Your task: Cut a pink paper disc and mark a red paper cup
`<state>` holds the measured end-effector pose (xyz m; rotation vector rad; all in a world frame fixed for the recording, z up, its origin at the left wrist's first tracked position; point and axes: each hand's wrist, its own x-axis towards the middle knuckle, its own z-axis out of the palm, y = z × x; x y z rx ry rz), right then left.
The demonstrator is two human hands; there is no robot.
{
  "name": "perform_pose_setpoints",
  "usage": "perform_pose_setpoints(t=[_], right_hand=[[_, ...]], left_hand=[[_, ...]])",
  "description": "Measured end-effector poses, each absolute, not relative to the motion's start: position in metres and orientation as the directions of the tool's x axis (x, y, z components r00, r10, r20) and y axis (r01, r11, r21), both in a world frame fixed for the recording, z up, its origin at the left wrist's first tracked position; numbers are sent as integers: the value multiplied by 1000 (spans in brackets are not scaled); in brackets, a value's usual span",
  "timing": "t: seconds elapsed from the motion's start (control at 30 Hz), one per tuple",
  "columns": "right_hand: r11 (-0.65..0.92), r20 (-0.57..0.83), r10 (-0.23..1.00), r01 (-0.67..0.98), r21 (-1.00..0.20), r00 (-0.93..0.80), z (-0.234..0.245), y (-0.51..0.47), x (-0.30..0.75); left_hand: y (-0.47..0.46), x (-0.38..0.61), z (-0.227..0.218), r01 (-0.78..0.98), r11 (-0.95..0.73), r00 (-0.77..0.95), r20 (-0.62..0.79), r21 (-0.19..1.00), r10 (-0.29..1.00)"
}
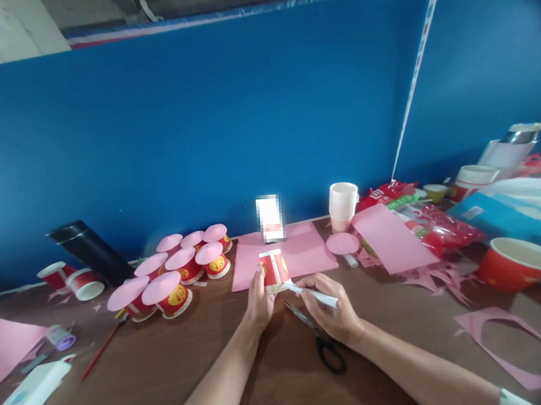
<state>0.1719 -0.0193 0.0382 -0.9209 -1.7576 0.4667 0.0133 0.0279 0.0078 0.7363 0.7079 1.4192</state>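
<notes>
My left hand [259, 300] grips a small red-and-white paper cup [273, 270] around its left side, upside down with the rim low. In my right hand [333, 308] is a slim white pen-shaped tool [319, 296], its tip at the lower right of the cup by the rim. Whether it is a pen or a cutter I cannot make out. Black-handled scissors [330, 356] lie on the table below my right hand, partly hidden by it. Behind the cup is a flat pink paper sheet [300, 249]. To the left stand several upturned red cups [173, 300] topped with pink cones [164, 287].
A blue partition [230, 120] rises behind the table. White stacked cups [343, 202], a pink disc [343, 243], red packets [448, 229] and a large orange-red cup [518, 265] stand right. Left are a black bottle [91, 251], a red brush [101, 350] and a power strip [31, 396].
</notes>
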Motion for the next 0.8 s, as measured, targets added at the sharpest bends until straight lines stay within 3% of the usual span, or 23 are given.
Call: perform_pose_setpoints(t=[0.47,0.8], right_hand=[[611,608,782,363,-703,-138,38,-20,172],[593,581,802,310,-743,-141,35,-20,173]], left_hand=[[31,11,3,-610,36,0,-45,792,999],[29,14,5,-602,18,29,-1,798,1000]])
